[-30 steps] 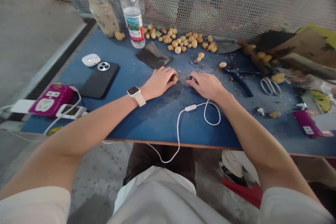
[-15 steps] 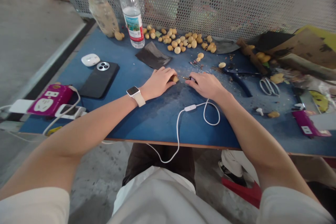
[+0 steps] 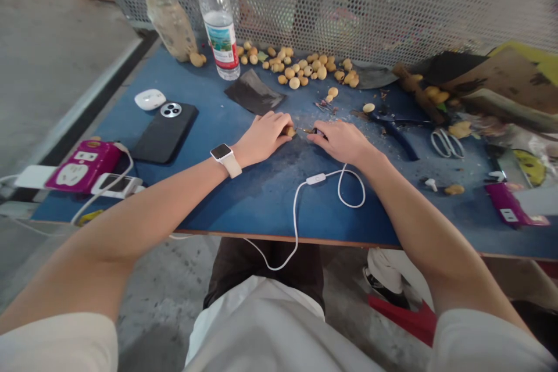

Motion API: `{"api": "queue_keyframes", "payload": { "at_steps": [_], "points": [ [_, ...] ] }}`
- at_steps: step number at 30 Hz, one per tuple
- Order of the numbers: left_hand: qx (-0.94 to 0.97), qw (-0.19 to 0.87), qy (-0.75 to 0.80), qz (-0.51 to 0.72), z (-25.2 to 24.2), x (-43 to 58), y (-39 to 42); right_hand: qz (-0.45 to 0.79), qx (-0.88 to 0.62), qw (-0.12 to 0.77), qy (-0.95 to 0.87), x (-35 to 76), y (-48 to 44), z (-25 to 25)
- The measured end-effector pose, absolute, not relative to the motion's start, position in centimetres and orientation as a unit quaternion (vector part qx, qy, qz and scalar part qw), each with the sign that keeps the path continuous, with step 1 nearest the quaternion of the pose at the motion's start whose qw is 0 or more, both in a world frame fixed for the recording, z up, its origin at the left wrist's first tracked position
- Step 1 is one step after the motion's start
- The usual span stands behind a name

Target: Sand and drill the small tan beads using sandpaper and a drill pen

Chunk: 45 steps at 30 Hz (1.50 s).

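Note:
Near the middle of the blue table, my left hand [image 3: 270, 135] is closed on a small tan gourd [image 3: 290, 132], its fingers covering most of it. My right hand [image 3: 342, 138] is closed around the dark handle of a pen-like tool [image 3: 314, 130]. The tool's thin metal tip points left at the gourd; whether they touch is too small to tell. A white cord [image 3: 297, 209] with an inline switch [image 3: 315, 179] loops out from under my right wrist and drops over the table's front edge.
Several loose gourds [image 3: 321, 72] lie along the perforated screen, beside a water bottle [image 3: 222, 40] and a cloudy jar [image 3: 172, 26]. Dark sandpaper-like sheet [image 3: 255, 93] lies behind my left hand. Left are a phone [image 3: 165, 133] and power strip [image 3: 85, 165]; right, pliers [image 3: 399, 133] and scissors [image 3: 447, 144].
The gourd has shifted very slightly left in my left fingers. Both hands otherwise stay in place, and the things on the table have not moved.

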<state>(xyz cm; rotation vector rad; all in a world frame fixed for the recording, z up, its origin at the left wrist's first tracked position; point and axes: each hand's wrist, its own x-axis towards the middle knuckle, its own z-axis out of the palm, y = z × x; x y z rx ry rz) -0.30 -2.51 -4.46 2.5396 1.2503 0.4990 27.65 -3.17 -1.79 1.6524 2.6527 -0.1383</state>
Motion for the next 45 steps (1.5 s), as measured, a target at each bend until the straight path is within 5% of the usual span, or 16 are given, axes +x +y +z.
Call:
{"api": "queue_keyframes", "payload": {
  "at_steps": [45],
  "points": [
    [0.874,0.129,0.431,0.181,-4.55,-0.11,-2.61,-0.069,0.525,-0.019,0.848,28.01,-2.89,-2.19]
  ]
}}
